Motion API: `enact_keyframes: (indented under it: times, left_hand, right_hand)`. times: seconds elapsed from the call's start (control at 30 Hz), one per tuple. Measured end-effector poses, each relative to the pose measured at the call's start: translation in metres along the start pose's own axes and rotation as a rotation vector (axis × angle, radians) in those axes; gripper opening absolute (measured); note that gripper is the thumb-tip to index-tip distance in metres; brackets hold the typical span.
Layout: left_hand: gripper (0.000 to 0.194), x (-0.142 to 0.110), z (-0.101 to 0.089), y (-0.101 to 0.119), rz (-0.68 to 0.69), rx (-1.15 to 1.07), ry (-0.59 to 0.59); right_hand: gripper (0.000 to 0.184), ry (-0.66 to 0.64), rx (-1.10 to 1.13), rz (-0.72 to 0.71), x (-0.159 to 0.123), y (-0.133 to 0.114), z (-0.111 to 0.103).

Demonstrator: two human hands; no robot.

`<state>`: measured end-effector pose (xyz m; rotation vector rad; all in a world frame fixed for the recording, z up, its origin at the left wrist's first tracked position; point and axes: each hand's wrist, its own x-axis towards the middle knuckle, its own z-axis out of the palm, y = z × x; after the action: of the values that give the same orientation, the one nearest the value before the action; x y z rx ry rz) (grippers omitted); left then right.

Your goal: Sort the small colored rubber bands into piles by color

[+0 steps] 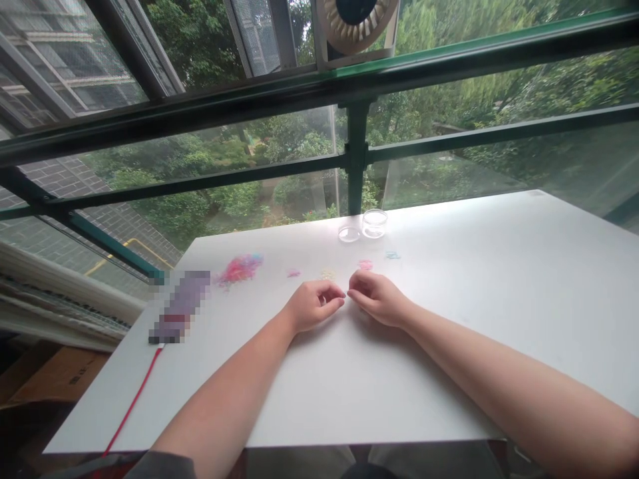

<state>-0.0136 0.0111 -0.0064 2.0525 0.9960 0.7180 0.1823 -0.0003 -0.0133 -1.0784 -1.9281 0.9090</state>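
My left hand (317,305) is closed in a pinch above the middle of the white table (299,392). Facing it, almost fingertip to fingertip, my right hand (378,297) is pinched too. Whatever the fingers hold, if anything, is too small to make out. Just beyond the hands lie small clusters of tiny pieces: pale yellow pieces (328,273), pink pieces (365,265) and light blue pieces (393,255). Farther left are a little magenta cluster (293,273) and a larger mixed heap of red, pink, purple and blue pieces (242,268).
At the far edge stand a clear round container (374,223) and a low clear round dish or lid (349,234). A blurred-out device (182,306) with a red cable (134,401) lies on the left. Green railing (355,156) and windows border the far side.
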Motion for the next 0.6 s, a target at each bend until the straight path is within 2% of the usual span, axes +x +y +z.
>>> enact_keyframes:
  times: [0.6]
  left_hand:
    - [0.01,0.0017,0.0024,-0.0039,0.02,0.015,0.087]
  right_hand:
    - [0.01,-0.061,0.03,-0.003,-0.0013,-0.0044,-0.0014]
